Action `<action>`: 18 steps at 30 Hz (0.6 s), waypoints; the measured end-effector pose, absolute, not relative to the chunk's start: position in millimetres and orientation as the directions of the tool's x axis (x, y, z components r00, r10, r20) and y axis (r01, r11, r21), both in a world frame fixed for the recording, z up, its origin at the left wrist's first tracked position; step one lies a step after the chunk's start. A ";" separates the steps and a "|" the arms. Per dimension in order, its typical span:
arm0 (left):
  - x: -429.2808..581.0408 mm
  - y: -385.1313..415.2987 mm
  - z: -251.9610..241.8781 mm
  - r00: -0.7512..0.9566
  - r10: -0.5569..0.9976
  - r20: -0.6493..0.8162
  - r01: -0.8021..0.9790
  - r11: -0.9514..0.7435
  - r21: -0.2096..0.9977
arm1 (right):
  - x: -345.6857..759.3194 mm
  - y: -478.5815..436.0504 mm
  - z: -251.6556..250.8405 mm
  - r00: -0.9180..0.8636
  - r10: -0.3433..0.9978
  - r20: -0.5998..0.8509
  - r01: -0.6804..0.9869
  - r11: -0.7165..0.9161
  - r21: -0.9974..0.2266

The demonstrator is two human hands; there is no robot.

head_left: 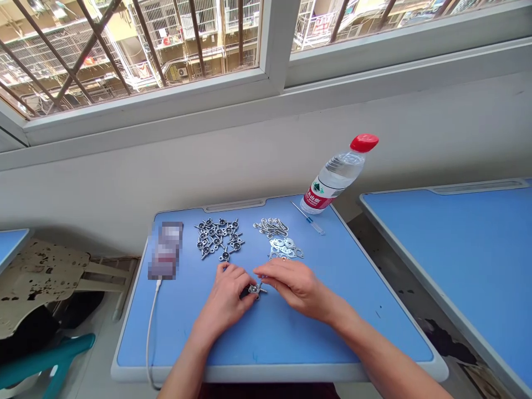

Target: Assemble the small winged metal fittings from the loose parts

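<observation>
My left hand (228,292) is closed on a small metal fitting (256,289), steadying it low over the blue desk between thumb and fingers. Just to its right, my right hand (296,281) has thumb and fingertips pinched together above the fitting. Whatever sits between those fingertips is hidden or too small to name. Beyond my left hand lies a loose group of similar metal fittings (216,241) with dark round centres and thin stems. Flat silvery plates with holes (286,247) lie beyond my right hand, partly covered by it. Behind them is a heap of small ring-ended metal pieces (272,226).
A water bottle with a red cap (334,180) stands at the desk's back right, beside a blue pen (310,219). At the left, a blurred-out phone-like device (166,250) has a white cable (150,327) running over the front edge. Another blue desk (469,238) stands to the right.
</observation>
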State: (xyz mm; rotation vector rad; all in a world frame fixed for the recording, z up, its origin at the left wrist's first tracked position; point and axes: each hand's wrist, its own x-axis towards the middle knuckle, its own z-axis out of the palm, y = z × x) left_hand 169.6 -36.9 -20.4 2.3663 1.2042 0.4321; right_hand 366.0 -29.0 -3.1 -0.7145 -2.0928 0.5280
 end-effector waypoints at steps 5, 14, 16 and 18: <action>169.8 -37.3 -20.3 0.565 0.822 0.076 0.687 -0.520 0.507 | 362.8 -30.4 -0.2 -0.566 0.625 0.538 0.297 0.763 -0.574; 168.5 -36.7 -19.9 0.575 0.816 0.062 0.686 -0.522 0.507 | 363.9 -28.9 -3.7 -0.451 0.700 0.554 0.305 0.704 -0.641; 168.6 -36.7 -19.5 0.575 0.816 0.065 0.684 -0.523 0.508 | 362.0 -28.9 -6.0 -0.449 0.695 0.562 0.302 0.710 -0.637; 168.5 -37.0 -19.4 0.571 0.818 0.069 0.682 -0.519 0.515 | 362.1 -29.0 -6.6 -0.462 0.677 0.573 0.283 0.725 -0.628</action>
